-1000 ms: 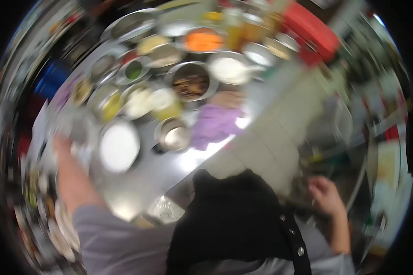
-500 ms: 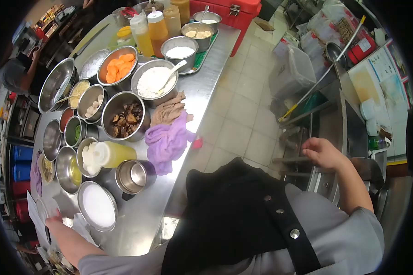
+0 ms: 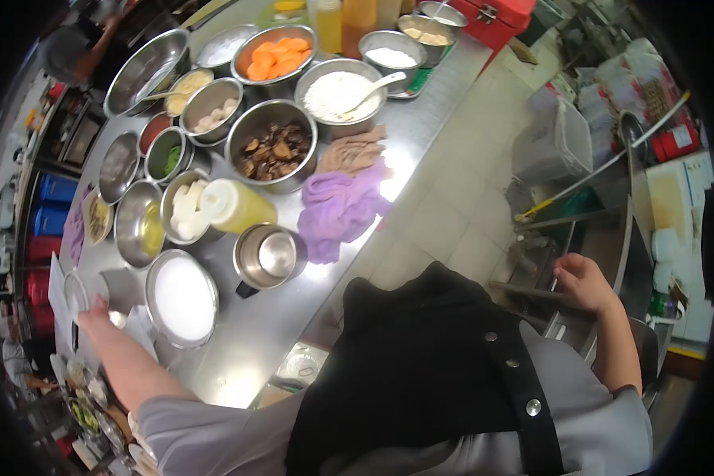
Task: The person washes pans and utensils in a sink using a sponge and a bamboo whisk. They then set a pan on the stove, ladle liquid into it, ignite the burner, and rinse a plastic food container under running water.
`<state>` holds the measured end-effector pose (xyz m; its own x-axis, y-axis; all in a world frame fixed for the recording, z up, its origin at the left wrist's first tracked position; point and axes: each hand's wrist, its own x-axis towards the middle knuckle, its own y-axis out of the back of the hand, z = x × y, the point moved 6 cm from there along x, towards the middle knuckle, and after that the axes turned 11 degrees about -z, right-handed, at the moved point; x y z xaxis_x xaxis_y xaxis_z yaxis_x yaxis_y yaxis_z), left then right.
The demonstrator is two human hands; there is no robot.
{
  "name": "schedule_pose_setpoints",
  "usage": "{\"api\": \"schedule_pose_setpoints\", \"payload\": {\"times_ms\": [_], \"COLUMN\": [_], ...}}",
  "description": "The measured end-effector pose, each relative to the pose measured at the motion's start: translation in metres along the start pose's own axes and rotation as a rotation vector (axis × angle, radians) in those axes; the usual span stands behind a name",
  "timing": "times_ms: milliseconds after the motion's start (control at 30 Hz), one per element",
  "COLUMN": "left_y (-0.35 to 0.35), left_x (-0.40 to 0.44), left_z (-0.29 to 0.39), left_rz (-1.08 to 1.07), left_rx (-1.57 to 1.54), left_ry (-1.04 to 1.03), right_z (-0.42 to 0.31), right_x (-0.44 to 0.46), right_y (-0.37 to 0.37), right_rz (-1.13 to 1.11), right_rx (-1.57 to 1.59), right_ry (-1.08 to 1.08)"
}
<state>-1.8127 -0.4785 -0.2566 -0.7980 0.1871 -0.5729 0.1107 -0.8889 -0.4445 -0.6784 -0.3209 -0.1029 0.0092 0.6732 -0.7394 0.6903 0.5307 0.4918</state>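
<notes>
On the far left, my left hand (image 3: 95,312) is closed at the side of a clear container (image 3: 74,290); its fingertips are partly hidden. Beside it stands a steel bowl of white granules (image 3: 184,298). My right hand (image 3: 582,282) hangs in the air over the counter unit on the right, fingers loosely curled and nothing in them. An empty steel cup with a black handle (image 3: 266,259) stands on the steel table (image 3: 238,349). Behind it, a squeeze bottle of yellow liquid (image 3: 242,208) lies tilted against a bowl of white pieces (image 3: 186,208).
Bowls of dark mushrooms (image 3: 274,155), sliced carrots (image 3: 278,60) and white flour-like powder with a spoon (image 3: 337,89) crowd the table. A purple cloth (image 3: 337,210) lies by the edge. A red cooler (image 3: 496,17) stands beyond. Another person (image 3: 75,51) is at the upper left.
The view has shifted, so the table's things appear further right and higher. My left hand stays at the clear container. My right hand remains raised on the right, its fingers slightly more curled.
</notes>
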Motion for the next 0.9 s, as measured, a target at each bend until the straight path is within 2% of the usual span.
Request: {"api": "schedule_pose_setpoints", "payload": {"times_ms": [100, 233, 300, 333, 433, 500, 600, 633, 667, 700, 733, 867, 900], "left_y": [0.012, 0.010, 0.001, -0.016, -0.056, -0.111, -0.169, -0.193, -0.216, -0.238, -0.261, -0.362, -0.387], "left_x": [-0.018, -0.066, -0.099, -0.145, -0.205, -0.293, -0.343, -0.407, -0.424, -0.388, -0.396, -0.475, -0.489], "left_z": [-0.009, 0.006, 0.004, 0.006, 0.046, 0.038, 0.044, 0.008, 0.003, 0.021, 0.009, -0.086, -0.119], "left_rz": [0.040, -0.095, -0.167, -0.094, -0.267, -0.464, -0.733, -0.667, -0.766, -1.004, -1.164, -1.764, -1.734], "left_rx": [-0.028, -0.006, 0.009, 0.043, 0.233, 0.407, 0.373, 0.247, 0.275, 0.175, 0.165, 0.098, 0.090], "left_ry": [-0.125, -0.365, -0.490, -0.599, -0.799, -0.930, -0.883, -0.837, -0.869, -0.623, -0.510, -0.022, -0.027], "right_z": [0.005, 0.024, 0.030, 0.034, 0.058, 0.066, 0.094, 0.103, 0.112, 0.119, 0.124, 0.158, 0.167], "right_x": [0.007, 0.018, 0.028, 0.031, 0.039, 0.039, 0.051, 0.058, 0.060, 0.061, 0.062, 0.087, 0.095], "right_y": [-0.009, -0.016, -0.018, -0.018, -0.017, -0.015, -0.011, -0.009, -0.006, 0.000, 0.006, 0.040, 0.053], "right_rz": [-0.024, -0.089, -0.119, -0.125, -0.115, -0.096, -0.085, -0.081, -0.079, -0.064, -0.052, 0.008, 0.012], "right_rx": [0.015, 0.052, 0.084, 0.101, 0.166, 0.165, 0.206, 0.223, 0.237, 0.255, 0.272, 0.291, 0.290], "right_ry": [0.033, 0.069, 0.086, 0.087, 0.117, 0.118, 0.142, 0.146, 0.154, 0.177, 0.204, 0.304, 0.324]}}
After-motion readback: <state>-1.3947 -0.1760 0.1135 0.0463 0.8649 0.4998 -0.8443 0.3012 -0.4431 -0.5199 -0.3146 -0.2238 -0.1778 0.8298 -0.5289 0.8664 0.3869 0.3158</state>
